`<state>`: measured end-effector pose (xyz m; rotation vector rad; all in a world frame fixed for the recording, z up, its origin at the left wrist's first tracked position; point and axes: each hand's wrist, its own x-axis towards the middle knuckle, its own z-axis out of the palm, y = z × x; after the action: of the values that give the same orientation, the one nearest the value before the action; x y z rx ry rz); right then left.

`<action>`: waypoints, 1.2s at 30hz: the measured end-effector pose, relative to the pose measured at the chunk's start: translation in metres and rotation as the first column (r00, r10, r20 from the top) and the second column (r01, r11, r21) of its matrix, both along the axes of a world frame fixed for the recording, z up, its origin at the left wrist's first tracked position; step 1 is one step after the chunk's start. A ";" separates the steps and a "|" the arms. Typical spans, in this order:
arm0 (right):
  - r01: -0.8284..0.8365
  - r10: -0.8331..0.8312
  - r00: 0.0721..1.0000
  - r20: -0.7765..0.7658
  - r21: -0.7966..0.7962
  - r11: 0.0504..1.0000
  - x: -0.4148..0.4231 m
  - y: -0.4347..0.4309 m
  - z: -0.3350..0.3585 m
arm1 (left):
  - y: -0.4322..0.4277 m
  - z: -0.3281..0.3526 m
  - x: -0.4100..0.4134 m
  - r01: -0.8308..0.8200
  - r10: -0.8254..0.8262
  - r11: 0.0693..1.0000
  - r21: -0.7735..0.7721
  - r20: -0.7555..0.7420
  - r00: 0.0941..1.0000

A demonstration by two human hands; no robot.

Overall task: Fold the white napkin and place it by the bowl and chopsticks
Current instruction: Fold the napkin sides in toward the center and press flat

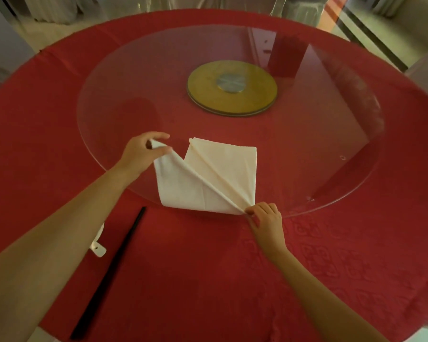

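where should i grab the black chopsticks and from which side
Pinch the black chopsticks near mid-length, coming from above on their right: they lie flat and together on the red tablecloth, and the left forearm crowds their left side.

A round table under a red patterned tablecloth (331,255) is seen filling most of the view. A large round clear glass turntable (158,70) is set on it toward 12 o'clock, carried on a flat gold disc (208,90) with a round silver hub (231,82). Chairs draped in white fabric (302,8) are ranged beyond the rim at 12 o'clock. The pale floor (381,28) is crossed at 1 to 2 o'clock by a dark stripe (371,38) beside an orange band (331,11). Everything is lit dimly and warmly.
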<state>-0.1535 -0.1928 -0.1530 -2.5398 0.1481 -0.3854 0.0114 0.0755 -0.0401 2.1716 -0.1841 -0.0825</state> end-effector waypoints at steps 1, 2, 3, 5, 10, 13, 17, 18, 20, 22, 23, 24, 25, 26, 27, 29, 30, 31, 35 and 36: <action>0.004 -0.004 1.000 -0.002 0.030 1.000 -0.002 -0.001 -0.002 | -0.008 -0.005 0.012 -0.025 0.020 0.997 -0.067 -0.068 0.998; 0.007 -0.007 1.000 -0.003 0.049 0.999 -0.004 -0.001 -0.003 | -0.016 -0.011 0.021 -0.052 0.036 0.991 -0.123 -0.130 0.991; 0.016 -0.015 1.000 -0.003 0.059 0.998 -0.005 -0.002 -0.005 | -0.024 -0.019 0.029 -0.076 0.047 0.985 -0.157 -0.181 0.982; 0.036 -0.035 0.999 -0.011 0.055 0.998 -0.006 -0.004 -0.006 | -0.037 -0.035 0.042 -0.109 0.063 0.978 -0.180 -0.242 0.968; 0.080 -0.079 0.996 -0.032 0.034 0.996 -0.015 -0.011 -0.003 | -0.057 -0.076 0.062 -0.120 0.098 0.990 -0.068 -0.263 0.960; 0.159 -0.153 0.986 -0.072 0.084 0.984 -0.021 -0.013 -0.006 | -0.069 -0.083 0.067 -0.106 0.089 0.993 -0.051 -0.254 0.963; 0.231 -0.209 0.971 -0.117 0.222 0.947 -0.025 -0.013 -0.004 | -0.070 -0.072 0.069 -0.013 0.004 1.000 -0.026 -0.327 0.945; 0.251 -0.222 0.966 -0.136 0.264 0.931 -0.025 -0.009 0.000 | -0.067 -0.071 0.070 0.008 -0.021 0.999 -0.041 -0.354 0.935; 0.269 -0.231 0.959 -0.164 0.282 0.921 -0.026 -0.002 0.005 | -0.061 -0.073 0.071 0.050 -0.067 0.997 -0.059 -0.336 0.939; 0.261 -0.227 0.960 -0.162 0.237 0.936 -0.028 0.005 0.004 | -0.059 -0.077 0.070 0.057 -0.071 0.997 -0.058 -0.272 0.960; 0.260 -0.229 0.960 -0.160 0.210 0.943 -0.028 0.007 0.002 | -0.060 -0.080 0.070 0.041 -0.052 0.998 -0.052 -0.236 0.970; 0.257 -0.230 0.960 -0.157 0.182 0.949 -0.029 0.008 -0.001 | -0.063 -0.082 0.070 0.027 -0.036 0.998 -0.048 -0.198 0.979; 0.256 -0.232 0.960 -0.154 0.157 0.954 -0.029 0.008 -0.003 | -0.066 -0.083 0.070 0.012 -0.017 0.999 -0.032 -0.166 0.986; 0.259 -0.238 0.960 -0.150 0.142 0.955 -0.029 0.008 -0.004 | -0.069 -0.085 0.069 -0.004 0.004 1.000 -0.001 -0.136 0.991; 0.267 -0.247 0.958 -0.145 0.137 0.954 -0.029 0.007 -0.005 | -0.072 -0.086 0.069 -0.026 0.031 0.999 0.042 -0.109 0.994; 0.268 -0.250 0.960 -0.129 0.145 0.953 -0.028 0.006 -0.004 | -0.077 -0.089 0.068 -0.091 0.098 0.988 0.122 -0.050 0.994; 0.259 -0.241 0.963 -0.121 0.155 0.954 -0.029 0.005 -0.004 | -0.079 -0.090 0.067 -0.126 0.130 0.981 0.149 -0.018 0.991; 0.247 -0.230 0.966 -0.115 0.169 0.954 -0.029 0.005 -0.003 | -0.082 -0.091 0.067 -0.157 0.157 0.973 0.171 0.009 0.988; 0.217 -0.191 0.973 -0.130 0.238 0.947 -0.037 0.004 -0.001 | -0.091 -0.100 0.064 -0.193 0.171 0.941 0.278 0.102 0.980; 0.219 -0.184 0.971 -0.150 0.267 0.938 -0.040 0.005 -0.001 | -0.094 -0.102 0.063 -0.194 0.165 0.934 0.299 0.119 0.979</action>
<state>-0.1932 -0.1880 -0.1537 -2.2704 0.4801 -0.2631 0.0748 -0.0184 -0.1417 2.4979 -0.0234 0.1002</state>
